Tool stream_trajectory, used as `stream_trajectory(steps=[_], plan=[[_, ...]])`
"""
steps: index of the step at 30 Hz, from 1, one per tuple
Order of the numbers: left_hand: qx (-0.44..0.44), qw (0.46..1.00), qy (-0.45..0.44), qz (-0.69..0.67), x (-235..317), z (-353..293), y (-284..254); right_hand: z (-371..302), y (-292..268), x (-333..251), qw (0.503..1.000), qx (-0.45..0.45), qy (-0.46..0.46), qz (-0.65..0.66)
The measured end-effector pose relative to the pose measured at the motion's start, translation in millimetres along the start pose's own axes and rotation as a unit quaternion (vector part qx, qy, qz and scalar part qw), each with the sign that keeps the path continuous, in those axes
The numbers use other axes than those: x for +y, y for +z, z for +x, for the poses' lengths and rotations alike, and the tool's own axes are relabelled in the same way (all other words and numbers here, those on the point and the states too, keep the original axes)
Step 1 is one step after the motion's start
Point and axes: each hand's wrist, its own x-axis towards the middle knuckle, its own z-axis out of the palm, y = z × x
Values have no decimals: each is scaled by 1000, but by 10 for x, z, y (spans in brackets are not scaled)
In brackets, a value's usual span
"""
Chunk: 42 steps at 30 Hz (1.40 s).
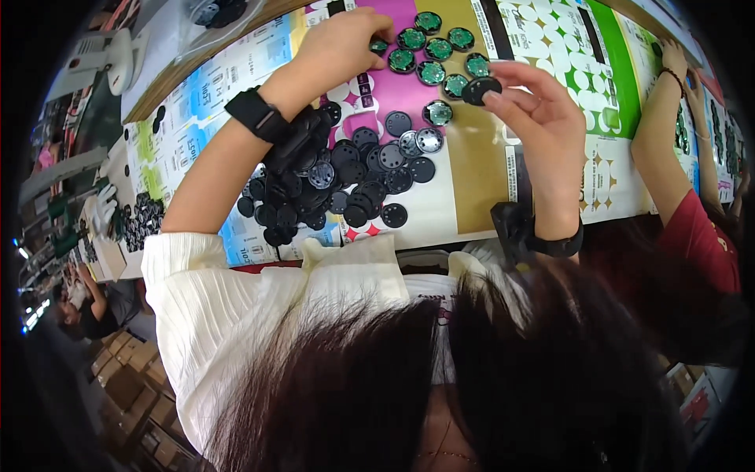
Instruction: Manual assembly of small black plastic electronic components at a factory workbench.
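At the far side of the table my left hand (342,46) is closed, its fingertips on a small round disc with a green circuit board (379,46), partly hidden by them. My right hand (544,118) pinches a round black plastic cap (481,90) between thumb and fingers, just above the table. Between the hands stand several round black housings with green circuit boards (431,72). One board (437,113) sits a little nearer to me, apart from that group. A heap of loose black caps (370,169) spreads below my left forearm, some showing shiny faces.
Printed sheets in purple, gold and green (480,173) cover the table. A clear plastic bag with dark parts (220,14) lies at the far left. Another pile of small black parts (144,220) is at the left. On the right, a co-worker's arm (661,118) reaches over the same table.
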Motion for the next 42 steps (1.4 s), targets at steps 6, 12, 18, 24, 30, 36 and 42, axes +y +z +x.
stream_trajectory(steps=[6, 12, 18, 24, 30, 36, 42], plan=[[128, 931, 226, -257, -180, 14, 78, 159, 54, 108, 1000, -16, -12, 12], [-124, 991, -45, -10, -91, 30, -106, 243, -16, 190, 985, -1, -114, -130], [-102, 958, -167, -210, 2, -359, -353, 95, 196, 75, 999, -34, 33, 16], [29, 839, -233, -491, 545, -858, -395, -60, 402, -35, 975, -141, 98, 144], [199, 754, -180, -600, 892, -1113, -132, -158, 573, 38, 980, -140, 81, 115], [267, 722, -151, -620, 938, -1037, -51, -171, 576, 10, 988, -119, 24, 92], [132, 738, -296, -591, 848, -1073, -103, -177, 559, 18, 992, -99, -83, -15]])
